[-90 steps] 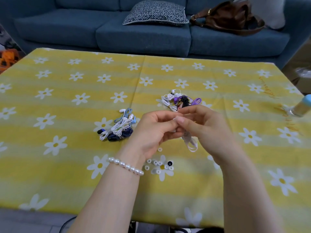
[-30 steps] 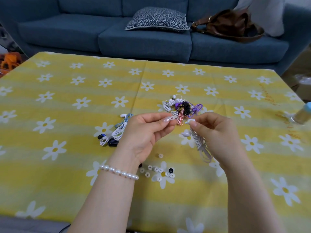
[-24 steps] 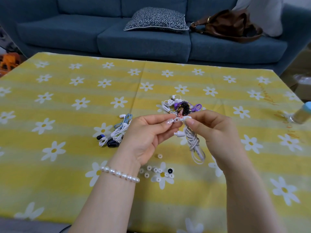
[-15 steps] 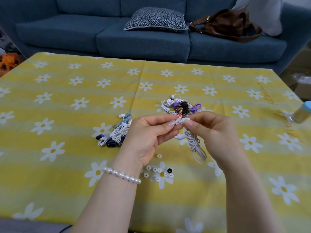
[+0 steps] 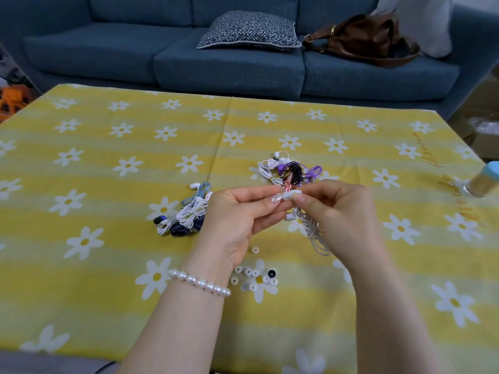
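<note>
head view looks down on both hands, raised just above a yellow daisy tablecloth (image 5: 108,265). the left hand (image 5: 237,217) pinches a white earbud (image 5: 289,195) between thumb and forefinger, and the right hand (image 5: 343,220) pinches the same earbud from the other side, the fingertips of the two hands almost touching. the white cable (image 5: 314,233) hangs in a loose coil under the right hand; whether its lower loops touch the cloth i cannot tell. a second bud (image 5: 290,216) dangles just below the left fingers. behind the hands lies a tangled pile of earphones (image 5: 290,170), white, purple, black and red-striped. a bundle of white and blue earphones (image 5: 186,214) lies just left of the left hand. small loose ear tips (image 5: 253,276) sit scattered on the cloth between the two wrists, near a pearl bracelet (image 5: 199,283) on the left wrist. a blurred bottle (image 5: 483,182) stands at the right edge
</note>
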The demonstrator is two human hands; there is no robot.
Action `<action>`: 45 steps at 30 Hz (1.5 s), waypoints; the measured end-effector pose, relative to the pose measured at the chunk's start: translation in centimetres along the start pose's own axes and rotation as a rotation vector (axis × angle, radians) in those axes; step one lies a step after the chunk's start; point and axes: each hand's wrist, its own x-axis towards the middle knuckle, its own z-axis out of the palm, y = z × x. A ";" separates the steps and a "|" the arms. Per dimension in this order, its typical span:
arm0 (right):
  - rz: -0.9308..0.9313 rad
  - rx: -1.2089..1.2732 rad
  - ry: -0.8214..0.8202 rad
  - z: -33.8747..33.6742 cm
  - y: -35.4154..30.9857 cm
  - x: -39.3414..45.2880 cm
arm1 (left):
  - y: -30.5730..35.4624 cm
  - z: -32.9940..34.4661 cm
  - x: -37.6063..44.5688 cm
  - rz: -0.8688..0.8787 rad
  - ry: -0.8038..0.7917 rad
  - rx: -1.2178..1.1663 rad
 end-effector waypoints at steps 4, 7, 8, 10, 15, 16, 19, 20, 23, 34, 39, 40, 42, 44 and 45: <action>0.014 -0.005 0.039 0.3 0.1 0.1 | -0.2 0.2 0.0 -0.003 0.012 -0.004; 0.003 -0.020 0.043 0.5 0.2 0.1 | -0.2 0.2 0.0 0.002 0.025 0.001; -0.003 -0.037 0.045 0.5 0.2 0.1 | -0.2 0.3 0.0 0.006 0.028 0.006; -0.016 -0.082 0.054 0.7 0.3 0.1 | -0.3 0.3 -0.1 0.017 0.033 0.016; 0.034 0.121 0.057 0.4 0.1 0.1 | 0.0 0.2 -0.2 0.053 0.008 0.032; 0.064 0.194 0.043 0.2 0.0 0.1 | 0.1 0.2 -0.2 0.060 0.000 0.031; 0.115 0.290 0.009 -0.1 0.0 0.0 | 0.5 0.0 -0.2 0.064 -0.007 0.020; 0.123 0.298 0.001 -0.1 0.0 0.0 | 0.5 -0.1 -0.2 0.063 -0.003 0.013; 0.141 0.313 -0.006 0.0 -0.1 0.0 | 0.5 -0.1 -0.2 0.084 0.012 -0.002; 0.201 0.408 0.040 -0.1 0.3 0.3 | 0.0 0.3 -0.4 0.290 0.016 0.301; 0.230 0.506 0.046 -0.2 0.3 0.4 | 0.1 -0.2 -0.4 0.100 -0.067 0.228; 0.235 0.516 0.041 -0.2 0.3 0.4 | 0.1 -0.1 -0.5 0.086 -0.097 0.227; 0.241 0.528 0.031 -0.1 0.4 0.4 | -0.1 0.1 -0.5 0.090 -0.124 0.223; 0.249 0.518 0.023 0.1 0.4 0.4 | -0.2 0.1 -0.4 0.109 -0.133 0.224; 0.254 0.510 0.022 0.2 0.4 0.4 | -0.3 0.1 -0.3 0.118 -0.134 0.232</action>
